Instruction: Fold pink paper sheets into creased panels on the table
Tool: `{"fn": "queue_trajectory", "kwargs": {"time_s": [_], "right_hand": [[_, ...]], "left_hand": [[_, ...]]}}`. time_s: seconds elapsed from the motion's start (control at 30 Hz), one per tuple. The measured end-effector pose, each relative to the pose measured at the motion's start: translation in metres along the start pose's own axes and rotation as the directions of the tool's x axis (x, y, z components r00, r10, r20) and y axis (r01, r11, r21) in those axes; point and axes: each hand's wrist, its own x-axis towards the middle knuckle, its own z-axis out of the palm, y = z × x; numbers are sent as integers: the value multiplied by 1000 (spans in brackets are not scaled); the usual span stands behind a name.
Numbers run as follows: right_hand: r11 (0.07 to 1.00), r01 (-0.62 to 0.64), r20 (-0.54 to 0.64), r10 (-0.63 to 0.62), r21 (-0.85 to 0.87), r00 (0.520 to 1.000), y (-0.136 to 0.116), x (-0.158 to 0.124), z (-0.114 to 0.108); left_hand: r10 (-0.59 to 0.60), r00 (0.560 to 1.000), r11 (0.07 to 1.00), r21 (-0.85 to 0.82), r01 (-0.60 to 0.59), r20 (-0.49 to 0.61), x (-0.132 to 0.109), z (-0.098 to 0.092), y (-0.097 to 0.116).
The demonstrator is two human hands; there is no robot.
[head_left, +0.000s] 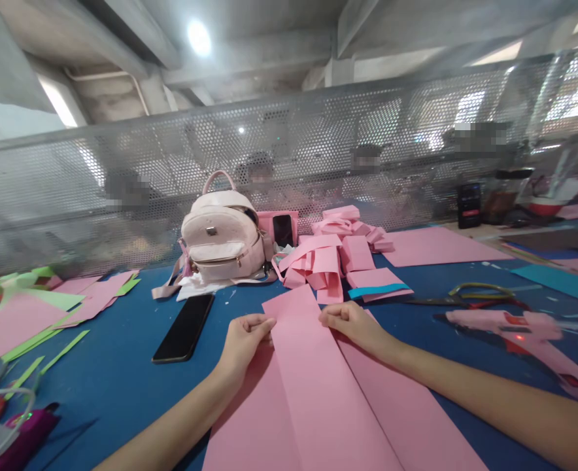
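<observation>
A long pink paper strip (pixel 308 373) runs toward me, its far end lifted between my hands. My left hand (pixel 244 337) pinches the strip's left edge near that end. Across from it, my right hand (pixel 350 324) pinches the right edge between thumb and fingers. Beneath the strip lies a wider pink paper sheet (pixel 411 418), showing on both sides. Just beyond my hands sits a heap of folded pink paper pieces (pixel 325 258). One folded pink piece with a blue strip (pixel 380 288) lies beyond my right hand.
A black phone (pixel 184 327) lies left of my hands, with a white backpack (pixel 223 239) behind it. Right of my right arm are a pink glue gun (pixel 519 327) and scissors (pixel 480 294). Green and pink papers (pixel 97 297) cover the left. A perforated metal screen (pixel 313 131) closes the back.
</observation>
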Motion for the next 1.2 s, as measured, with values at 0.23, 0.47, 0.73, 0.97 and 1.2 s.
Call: {"fn": "queue_trajectory", "kwargs": {"time_s": [0.23, 0.47, 0.73, 0.97, 1.2], "right_hand": [[997, -43, 108, 50, -68, 993, -3, -7, 4], [984, -43, 89, 59, -174, 994, -3, -11, 6], [977, -83, 108, 106, -198, 988, -2, -14, 8], [970, -68, 140, 103, -234, 985, -7, -13, 8], [958, -35, 104, 67, -284, 992, -8, -14, 10]], "left_hand": [[38, 995, 999, -19, -40, -92, 3, 0, -3], [48, 993, 995, -83, -57, -108, 7, -5, -1], [50, 989, 987, -142, -69, -137, 11, -10, 0], [63, 981, 971, -216, -103, -184, 14, -20, 7], [37, 978, 953, -288, -97, -206, 17, -21, 7]]}}
